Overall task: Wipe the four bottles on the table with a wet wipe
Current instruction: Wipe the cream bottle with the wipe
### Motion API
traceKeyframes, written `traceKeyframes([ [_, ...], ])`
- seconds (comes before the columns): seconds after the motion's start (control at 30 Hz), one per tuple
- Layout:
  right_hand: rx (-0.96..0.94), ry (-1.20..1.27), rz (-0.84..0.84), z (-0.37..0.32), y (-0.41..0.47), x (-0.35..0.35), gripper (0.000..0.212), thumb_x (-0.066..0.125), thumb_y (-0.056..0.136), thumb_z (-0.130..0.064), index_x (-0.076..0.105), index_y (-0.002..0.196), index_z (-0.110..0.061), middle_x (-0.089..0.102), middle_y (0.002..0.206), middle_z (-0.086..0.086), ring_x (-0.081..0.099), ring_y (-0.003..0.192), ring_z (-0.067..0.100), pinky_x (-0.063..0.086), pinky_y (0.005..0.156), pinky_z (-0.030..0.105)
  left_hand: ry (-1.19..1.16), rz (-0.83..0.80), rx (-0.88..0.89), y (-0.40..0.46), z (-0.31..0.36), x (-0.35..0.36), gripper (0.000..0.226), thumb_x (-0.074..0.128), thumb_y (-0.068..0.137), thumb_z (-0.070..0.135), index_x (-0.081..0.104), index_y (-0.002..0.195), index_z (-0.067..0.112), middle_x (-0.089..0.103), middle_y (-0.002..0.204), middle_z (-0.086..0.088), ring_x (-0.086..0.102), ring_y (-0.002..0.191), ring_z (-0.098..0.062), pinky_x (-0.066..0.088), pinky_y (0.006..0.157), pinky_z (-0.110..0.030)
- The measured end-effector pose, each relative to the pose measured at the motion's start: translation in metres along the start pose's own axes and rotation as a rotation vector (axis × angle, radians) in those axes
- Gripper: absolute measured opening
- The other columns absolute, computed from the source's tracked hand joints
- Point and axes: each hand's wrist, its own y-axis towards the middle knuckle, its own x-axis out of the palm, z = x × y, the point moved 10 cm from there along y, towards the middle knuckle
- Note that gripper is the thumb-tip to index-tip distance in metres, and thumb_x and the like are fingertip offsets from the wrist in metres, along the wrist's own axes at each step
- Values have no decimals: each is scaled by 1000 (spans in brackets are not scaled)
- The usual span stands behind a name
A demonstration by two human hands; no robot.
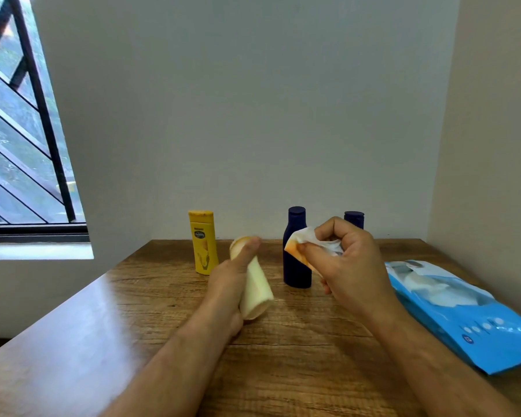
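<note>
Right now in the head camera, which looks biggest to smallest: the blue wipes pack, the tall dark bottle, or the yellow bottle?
1. Wipes pack, though it lies nearest the camera.
2. Tall dark bottle.
3. Yellow bottle.

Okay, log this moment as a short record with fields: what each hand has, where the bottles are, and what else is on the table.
left hand: left hand grips the cream bottle, tilted, lifted off the table
right hand: right hand pinches a crumpled wet wipe, apart from the cream bottle
standing bottles: yellow bottle at back left; tall dark blue bottle at centre; second dark blue bottle mostly hidden behind the right hand
other: blue wipes pack lying at right
surface: wooden table
</note>
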Motion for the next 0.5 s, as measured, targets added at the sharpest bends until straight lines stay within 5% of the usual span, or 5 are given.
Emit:
traceKeyframes([
  [0.2, 12, -5, -96, 0, -3, 12, 12, 75, 82, -27, 64, 79, -28, 63, 79, -10, 59, 62, 7, 44, 51, 17, -297, -80, -164, -7, -10, 9, 69, 67, 85, 57, 51, 134, 11, 74, 96, -19, 76, 72, -27, 60, 56, -35],
  [0.37, 24, 19, -113, 0, -3, 13, 12, 75, 82, -25, 64, 78, -27, 64, 79, -6, 58, 59, 5, 42, 47, 12, -219, -189, -103, -15, 0, 20, 48, 80, 78, 30, 62, 118, 9, 76, 104, -18, 73, 81, -25, 60, 61, -35],
  [0.5, 65, 32, -201, 2, -4, 20, 10, 76, 81, -24, 66, 82, -25, 63, 84, -8, 59, 61, 3, 43, 46, 9, -194, -354, -72, -22, 4, 38, 58, 79, 78, 34, 61, 126, 7, 74, 107, -19, 72, 80, -27, 61, 73, -40],
])
